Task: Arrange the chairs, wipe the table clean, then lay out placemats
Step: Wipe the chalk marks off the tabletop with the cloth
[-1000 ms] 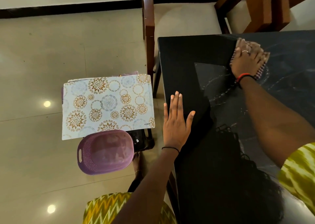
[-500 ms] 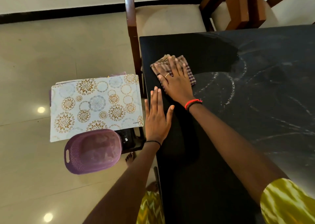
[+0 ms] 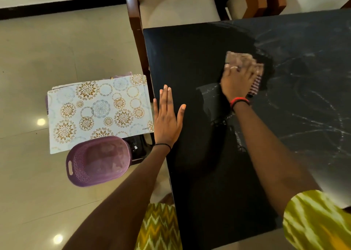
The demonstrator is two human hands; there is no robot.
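Dark counter [image 3: 190, 59] mid-wipe, with pale streaks across the right of the frame.
The right hand [image 3: 237, 80] presses the checked cloth [image 3: 239, 57] down at centre right, fingers flat though blurred; the left hand [image 3: 167, 120] rests open-palmed on the counter's left edge. Overlapping, evenly pressed strokes should lift the streaks. The placemats [image 3: 98, 111] lie off the counter at left.

Beside the table [image 3: 190, 59], at its nine o'clock, lie the placemats [image 3: 98, 113], with the basket [image 3: 98, 160] at their six o'clock edge. A chair [image 3: 176, 8] stands at the table's twelve o'clock. On the table, the cloth [image 3: 239, 58] lies under the right hand [image 3: 237, 80].
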